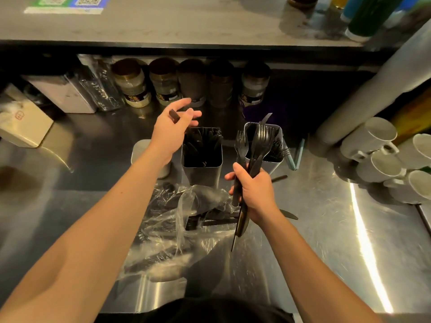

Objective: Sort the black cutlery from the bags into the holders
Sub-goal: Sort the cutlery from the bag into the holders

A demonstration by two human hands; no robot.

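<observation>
Forks (pixel 261 145) filled our right grip (pixel 253 194) beside the middle holder (pixel 202 169); above it, our left grip (pixel 173 127) loosely pinched a black handle (pixel 174 115).

No text I can read. QR-code sheet (pixel 67 2) on the upper shelf (pixel 186 24), jar labels (pixel 137 97) and red stamp on box (pixel 19 115): all blurred.

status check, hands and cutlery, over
Right hand grips a bunch of black forks. Left hand over the middle holder, dark piece at its fingers. Clear bag lies before the holders.
</observation>
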